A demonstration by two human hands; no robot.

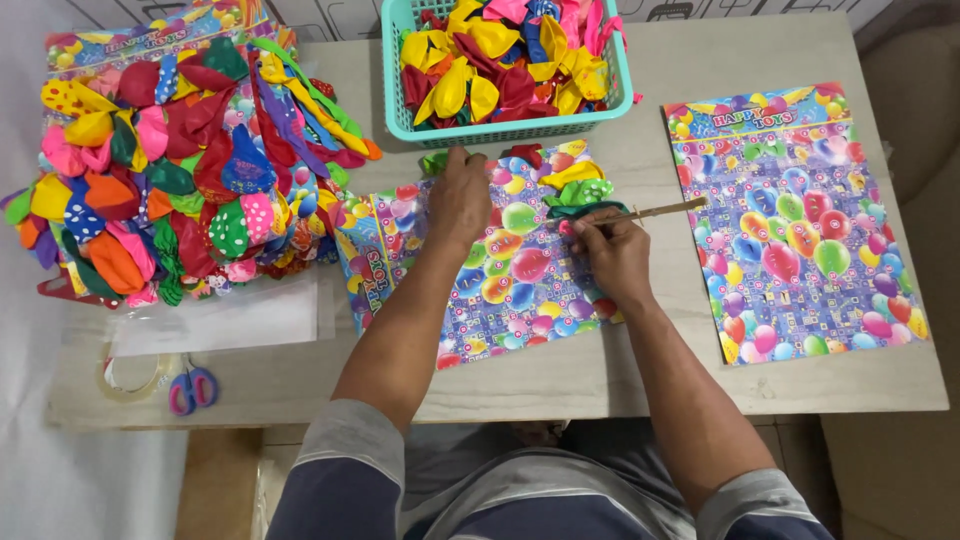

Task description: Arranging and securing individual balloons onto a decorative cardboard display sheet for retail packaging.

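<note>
right hand (612, 252) grip pinches a thin stick (640, 212), left hand (459, 198) flat on printed card (500, 270), fingertips hiding balloons.

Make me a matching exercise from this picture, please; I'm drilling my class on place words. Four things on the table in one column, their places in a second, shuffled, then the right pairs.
Things:
1. teal basket
2. scissors
3. thin wooden stick
4. spare printed card

Places:
A. near the table's front left edge, beside a tape roll
B. in the right hand
C. at the table's far edge, full of balloons
D. lying flat at the right, untouched

Pairs: 1-C, 2-A, 3-B, 4-D
</note>
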